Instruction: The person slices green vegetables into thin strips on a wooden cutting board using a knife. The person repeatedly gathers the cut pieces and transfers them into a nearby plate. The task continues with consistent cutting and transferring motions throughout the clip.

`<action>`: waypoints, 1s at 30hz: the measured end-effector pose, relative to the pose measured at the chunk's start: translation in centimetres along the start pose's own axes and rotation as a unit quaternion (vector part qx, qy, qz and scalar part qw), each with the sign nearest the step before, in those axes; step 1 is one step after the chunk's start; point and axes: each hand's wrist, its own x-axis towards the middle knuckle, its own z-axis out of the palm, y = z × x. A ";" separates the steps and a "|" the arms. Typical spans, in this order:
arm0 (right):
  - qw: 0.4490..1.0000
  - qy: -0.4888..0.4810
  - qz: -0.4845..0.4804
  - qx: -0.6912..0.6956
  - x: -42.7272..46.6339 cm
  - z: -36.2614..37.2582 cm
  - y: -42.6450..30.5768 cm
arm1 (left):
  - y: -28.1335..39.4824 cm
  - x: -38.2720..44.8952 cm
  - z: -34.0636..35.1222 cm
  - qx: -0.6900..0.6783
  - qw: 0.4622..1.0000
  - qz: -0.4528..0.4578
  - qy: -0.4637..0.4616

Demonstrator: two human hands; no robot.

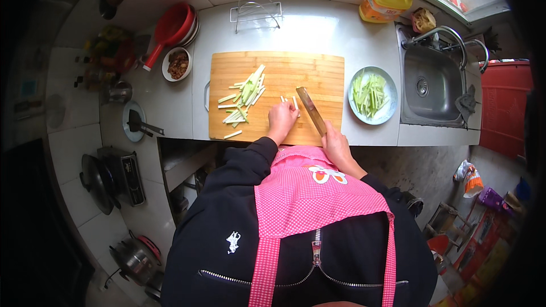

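Note:
My right hand (336, 141) grips the handle of a kitchen knife (312, 111), whose blade stands over the right part of a wooden cutting board (315, 68). Just left of the blade, the curled fingers of my left hand (283, 118) rest on a few pale green vegetable sticks (295, 103); the fingertips are partly hidden. A loose pile of cut vegetable sticks (249, 91) lies on the board's left side. To the right of the board, a light blue plate (373, 123) holds many thin green strips (370, 95).
A white bowl of brown food (178, 65) and a red strainer (174, 24) are at the left. A wire rack (256, 12) stands behind the board. At the right are a yellow jug (384, 2) and a steel sink (433, 89). A portable stove (128, 177) is further left.

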 end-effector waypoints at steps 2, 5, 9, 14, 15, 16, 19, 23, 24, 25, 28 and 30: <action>1.000 -0.006 0.005 -0.002 0.0 0.1 -0.1 | -0.1 0.3 0.8 0.017 1.000 -0.005 0.019; 1.000 -0.016 0.011 -0.002 -0.1 0.6 0.2 | -0.2 0.6 1.6 -0.022 0.998 -0.055 -0.002; 1.000 0.004 -0.027 -0.008 -0.4 0.3 -0.1 | 0.7 0.4 0.9 -0.112 0.986 -0.117 -0.034; 0.999 0.012 -0.038 -0.034 -0.7 1.7 -0.3 | 1.4 0.5 0.3 -0.098 0.986 -0.130 -0.043; 0.999 0.003 -0.031 -0.036 -0.8 1.4 -0.8 | 1.3 0.5 0.3 -0.098 0.985 -0.132 -0.040; 0.999 -0.007 -0.024 -0.038 -0.9 1.2 -1.2 | 1.1 0.6 0.6 -0.096 0.986 -0.131 -0.037; 0.999 -0.025 -0.008 -0.040 -0.8 1.7 -1.0 | 0.8 0.7 0.9 -0.094 0.987 -0.123 -0.034; 0.998 -0.038 0.000 -0.054 -0.9 2.2 -1.1 | 0.6 0.7 1.2 -0.083 0.990 -0.109 -0.034; 0.997 -0.053 0.016 -0.060 -0.8 2.0 -1.5 | 0.5 0.8 1.3 -0.076 0.991 -0.104 -0.032; 0.995 -0.068 0.031 -0.066 -0.7 2.0 -1.8 | 0.4 0.8 1.5 -0.067 0.992 -0.103 -0.026; 0.995 -0.056 0.045 -0.068 -0.4 2.8 -2.4 | 0.1 0.9 2.0 -0.042 0.994 -0.100 -0.004; 0.994 -0.051 0.040 -0.084 0.9 3.3 -3.1 | -0.1 0.9 2.2 -0.031 0.995 -0.097 0.017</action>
